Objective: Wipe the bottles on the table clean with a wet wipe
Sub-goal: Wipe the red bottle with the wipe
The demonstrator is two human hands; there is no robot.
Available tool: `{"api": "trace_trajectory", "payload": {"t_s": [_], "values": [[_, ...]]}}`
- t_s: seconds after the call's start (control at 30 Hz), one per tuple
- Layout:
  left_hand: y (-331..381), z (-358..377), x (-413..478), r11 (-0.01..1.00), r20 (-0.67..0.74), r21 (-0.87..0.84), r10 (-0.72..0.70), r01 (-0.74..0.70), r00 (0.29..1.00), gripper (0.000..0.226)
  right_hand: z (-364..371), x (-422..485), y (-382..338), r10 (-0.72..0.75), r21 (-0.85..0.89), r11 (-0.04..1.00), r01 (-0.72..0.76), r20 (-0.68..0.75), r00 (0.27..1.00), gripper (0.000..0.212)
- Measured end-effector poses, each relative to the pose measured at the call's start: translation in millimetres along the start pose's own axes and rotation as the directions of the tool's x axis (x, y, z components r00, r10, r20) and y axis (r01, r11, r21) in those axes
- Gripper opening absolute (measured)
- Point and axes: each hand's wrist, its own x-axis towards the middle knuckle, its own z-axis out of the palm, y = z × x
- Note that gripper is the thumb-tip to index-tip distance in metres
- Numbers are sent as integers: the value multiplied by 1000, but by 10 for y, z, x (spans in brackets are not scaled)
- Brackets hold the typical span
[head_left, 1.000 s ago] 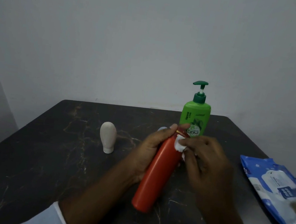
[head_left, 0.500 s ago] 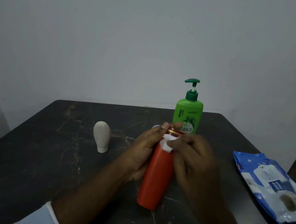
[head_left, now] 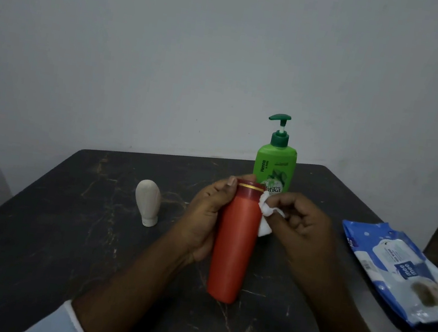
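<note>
Above the dark marble surface [head_left: 86, 245], a tall orange plastic bottle [head_left: 233, 242] is clasped by the left hand [head_left: 204, 220] while a crumpled white wet wipe [head_left: 349, 228], pinched in the right hand's [head_left: 305, 230] closed grip, is pressed at its neck; 2 bottles look unwiped.

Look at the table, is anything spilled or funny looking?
Nothing is spilled. One odd thing: the small white bottle stands upside down on its cap, left of the orange bottle. The wipes pack hangs slightly over the table edge.
</note>
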Motion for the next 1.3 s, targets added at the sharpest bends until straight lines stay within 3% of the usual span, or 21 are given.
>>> {"api": "trace_trajectory", "payload": {"t_s": [0.07, 0.17, 0.27, 0.33, 0.43, 0.57, 0.77, 0.83, 0.93, 1.03, 1.1, 1.13, 1.2, 1.3], "values": [[3, -9, 11, 998, -52, -48, 36, -39, 998, 45, 2, -8, -20, 21, 145, 989, -42, 148, 989, 11], [2, -11, 30, 993, -121, -56, 99, -106, 988, 29, 130, -94, -24, -13, 131, 991, -19, 242, 970, 14], [3, -10, 32, 993, -199, 31, 119, -115, 973, 20, 280, -170, -32, -105, -104, 987, 119, 136, 985, 19], [6, 16, 9, 991, -213, 88, 120, -103, 970, 29, 330, -195, -61, -152, -215, 963, 161, 60, 987, 19], [-12, 67, -38, 984, -150, 173, 60, -33, 987, 65, 328, -211, -103, -140, -255, 959, 123, -51, 989, 19], [-30, 106, -66, 988, 6, 153, -11, 10, 1000, 66, 280, -203, -140, -96, -330, 942, 57, -103, 990, 17], [-52, 73, -51, 991, 41, 96, -100, 95, 994, 72, 281, -211, -177, -137, -384, 920, 79, -127, 982, 19], [-39, 42, -31, 993, 83, 11, -119, 118, 989, 68, 289, -223, -219, -163, -457, 881, 126, -43, 986, 17], [29, -33, 20, 958, 131, -257, -97, 128, 987, 51, 275, -244, -342, -165, -541, 783, 306, 295, 941, 20], [89, -138, 60, 947, 87, -317, -27, 54, 996, 41, 265, -262, -437, -59, -500, 734, 460, 628, 776, 30], [106, -162, 57, 950, 98, -307, -17, 46, 995, 41, 267, -261, -453, -10, -486, 693, 533, 733, 680, 25], [104, -157, 52, 957, 115, -283, -28, 60, 993, 44, 268, -260, -453, -14, -486, 681, 548, 740, 673, 23], [83, -139, 59, 964, 146, -244, -67, 102, 987, 45, 257, -260, -446, -67, -523, 668, 529, 666, 743, 24], [15, -132, 70, 964, 184, -205, -134, 172, 974, 53, 196, -201, -360, -165, -620, 656, 430, 438, 884, 22]]}}
